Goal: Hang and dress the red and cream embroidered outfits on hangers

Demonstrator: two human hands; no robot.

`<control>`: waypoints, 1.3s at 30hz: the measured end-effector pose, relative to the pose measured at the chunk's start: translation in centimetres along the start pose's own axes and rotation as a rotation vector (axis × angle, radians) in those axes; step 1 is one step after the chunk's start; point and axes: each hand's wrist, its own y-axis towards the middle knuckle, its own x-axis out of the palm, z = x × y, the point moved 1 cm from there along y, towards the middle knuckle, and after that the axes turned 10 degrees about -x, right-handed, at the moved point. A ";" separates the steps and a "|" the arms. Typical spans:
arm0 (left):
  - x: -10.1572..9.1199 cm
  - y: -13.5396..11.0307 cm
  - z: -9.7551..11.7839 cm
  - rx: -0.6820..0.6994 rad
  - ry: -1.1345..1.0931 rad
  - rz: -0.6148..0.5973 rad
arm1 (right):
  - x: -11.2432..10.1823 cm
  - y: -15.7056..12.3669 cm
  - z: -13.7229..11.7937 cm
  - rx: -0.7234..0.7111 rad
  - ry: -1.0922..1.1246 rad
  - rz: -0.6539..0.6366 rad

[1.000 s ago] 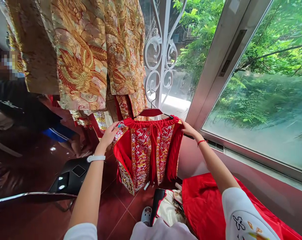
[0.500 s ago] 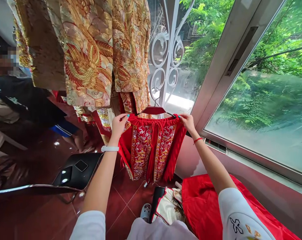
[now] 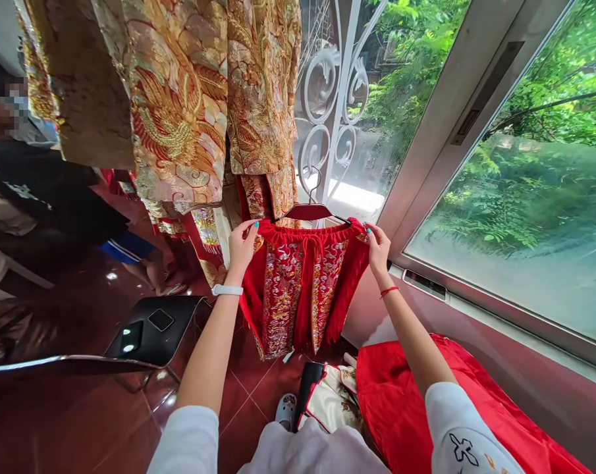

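Note:
A red embroidered skirt [image 3: 282,289] with fringes, gold and silver patterned panels and a gathered, tied waistband hangs from a dark red hanger [image 3: 307,211] in front of the window grille. My left hand [image 3: 242,247] pinches the left end of the waistband between thumb and fingers. At the other end, my right hand [image 3: 377,247] grips the skirt's upper corner the same way. The waistband is spread between both hands. The hanger's hook points upward, and I cannot tell what it is caught on.
Gold embroidered garments [image 3: 179,125] hang at upper left. A black chair [image 3: 179,322] carries two dark flat devices. Red cloth [image 3: 401,388] and a cream garment [image 3: 330,398] lie at lower right. A phone-like object [image 3: 425,284] rests on the windowsill. A person in black [image 3: 45,184] is at left.
My right hand has shifted slightly right and down along the waistband's corner. Both hands still grip the skirt, and its lower edge has swung a little. The view has moved slightly.

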 end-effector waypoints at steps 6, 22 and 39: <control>-0.3 -5.1 -0.1 0.176 0.196 0.247 | -2.4 -0.3 0.4 -0.062 -0.128 -0.269; -2.4 -2.8 0.2 0.198 0.640 0.101 | -3.7 1.3 1.3 -0.224 -0.553 -0.420; -5.0 -0.6 1.7 0.308 0.698 -0.200 | -3.8 4.4 0.0 0.148 0.004 -0.707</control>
